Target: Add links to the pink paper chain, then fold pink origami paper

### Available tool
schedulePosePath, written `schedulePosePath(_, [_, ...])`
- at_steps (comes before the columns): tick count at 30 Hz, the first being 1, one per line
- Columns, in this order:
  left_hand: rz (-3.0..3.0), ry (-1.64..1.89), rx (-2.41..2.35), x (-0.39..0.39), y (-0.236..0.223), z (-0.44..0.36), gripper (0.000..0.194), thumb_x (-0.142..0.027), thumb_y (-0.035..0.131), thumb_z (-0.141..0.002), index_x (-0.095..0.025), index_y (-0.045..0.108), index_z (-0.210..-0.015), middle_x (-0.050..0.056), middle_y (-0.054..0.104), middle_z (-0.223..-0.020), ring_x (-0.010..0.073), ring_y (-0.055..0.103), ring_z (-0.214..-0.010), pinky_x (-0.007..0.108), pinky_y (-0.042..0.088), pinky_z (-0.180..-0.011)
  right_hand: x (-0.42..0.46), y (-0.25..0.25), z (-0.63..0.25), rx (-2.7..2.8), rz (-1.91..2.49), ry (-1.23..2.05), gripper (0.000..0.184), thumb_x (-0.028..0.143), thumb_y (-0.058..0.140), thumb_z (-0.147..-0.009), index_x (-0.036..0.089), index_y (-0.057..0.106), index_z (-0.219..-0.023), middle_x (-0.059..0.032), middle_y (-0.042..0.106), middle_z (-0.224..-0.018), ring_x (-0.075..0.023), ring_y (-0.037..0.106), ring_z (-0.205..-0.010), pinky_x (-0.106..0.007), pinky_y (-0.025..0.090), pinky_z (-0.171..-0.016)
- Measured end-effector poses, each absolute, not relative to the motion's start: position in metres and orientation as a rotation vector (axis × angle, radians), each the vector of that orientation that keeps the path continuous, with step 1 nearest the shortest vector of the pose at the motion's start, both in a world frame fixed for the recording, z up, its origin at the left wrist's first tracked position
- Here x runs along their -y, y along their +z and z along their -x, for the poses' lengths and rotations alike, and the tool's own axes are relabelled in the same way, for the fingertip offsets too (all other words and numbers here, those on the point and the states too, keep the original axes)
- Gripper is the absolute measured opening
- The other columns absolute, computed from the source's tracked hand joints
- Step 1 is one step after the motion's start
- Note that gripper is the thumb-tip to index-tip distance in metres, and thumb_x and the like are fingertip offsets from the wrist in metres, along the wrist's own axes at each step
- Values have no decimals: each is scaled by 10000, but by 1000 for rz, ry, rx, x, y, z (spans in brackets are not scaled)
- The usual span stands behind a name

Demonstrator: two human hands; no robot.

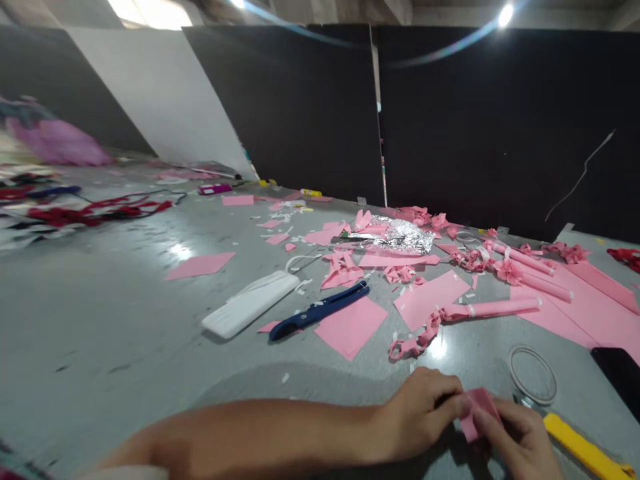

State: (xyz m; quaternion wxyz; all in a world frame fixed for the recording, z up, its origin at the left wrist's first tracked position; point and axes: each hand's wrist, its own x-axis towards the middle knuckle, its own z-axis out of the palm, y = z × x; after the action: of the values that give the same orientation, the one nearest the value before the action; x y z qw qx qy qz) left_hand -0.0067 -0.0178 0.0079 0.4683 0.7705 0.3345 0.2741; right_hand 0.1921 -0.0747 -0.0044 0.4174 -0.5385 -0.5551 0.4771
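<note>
Near the bottom right, a small folded piece of pink paper [479, 412] is pinched between my two hands just above the grey tabletop. My left hand [427, 408] reaches in from the left and grips its left side with closed thumb and fingers. From the right, my right hand [525, 437] holds the lower right side, thumb pressed on the front. A yellow utility knife [583, 445] lies right beside my right hand. Just beyond are a ring-shaped roll of tape [511, 373] and a pink paper tube [505, 307] with a twisted paper chain at its end.
Ahead lie a dark blue long-handled tool [320, 312], a white flat device [253, 303] with a cord, pink sheets [353, 327] and crumpled foil [407, 237]. A black phone [617, 377] sits at the right edge. A dark panel [500, 127] stands behind.
</note>
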Motion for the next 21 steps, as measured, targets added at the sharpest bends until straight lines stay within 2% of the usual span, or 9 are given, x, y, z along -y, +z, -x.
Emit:
schedulePosePath(4, [-1945,677,-803,19,8,7,420,-406,512,-1030,-169,627,-704,-17,558,-623,132,486,-612,248,340,-638,75,3,-196,1543,1313,1230,581,704,649,-937,155,763,-785,-64,656,-720,-193,559,-671,-296,450,-631])
schedulePosePath(5, [-1955,662,-788,19,9,8,424,-401,507,-1039,-168,637,-710,-17,565,-623,130,493,-608,247,344,-633,75,5,-197,1550,1309,1185,583,709,651,-931,162,742,-750,-50,634,-686,-185,535,-649,-294,429,-614])
schedulePosePath(8, [-1969,627,-750,19,13,10,440,-402,461,-1081,-165,691,-791,4,642,-692,142,566,-661,246,391,-665,75,11,-196,1572,1313,1242,539,622,595,-1013,169,726,-754,-29,607,-680,-171,511,-656,-292,394,-619])
schedulePosePath(16, [-2072,672,-752,18,10,12,465,-342,414,-1111,-171,591,-717,-26,556,-632,126,491,-605,251,352,-636,75,18,-197,1468,1249,1343,512,553,636,-1010,182,629,-656,19,499,-625,-138,433,-607,-281,329,-573])
schedulePosePath(21, [-2125,696,-746,21,8,12,448,-313,419,-1111,-167,616,-736,-4,595,-654,131,517,-620,253,371,-634,74,20,-194,1449,1220,1381,543,619,632,-984,191,601,-650,18,506,-634,-141,446,-617,-277,341,-586])
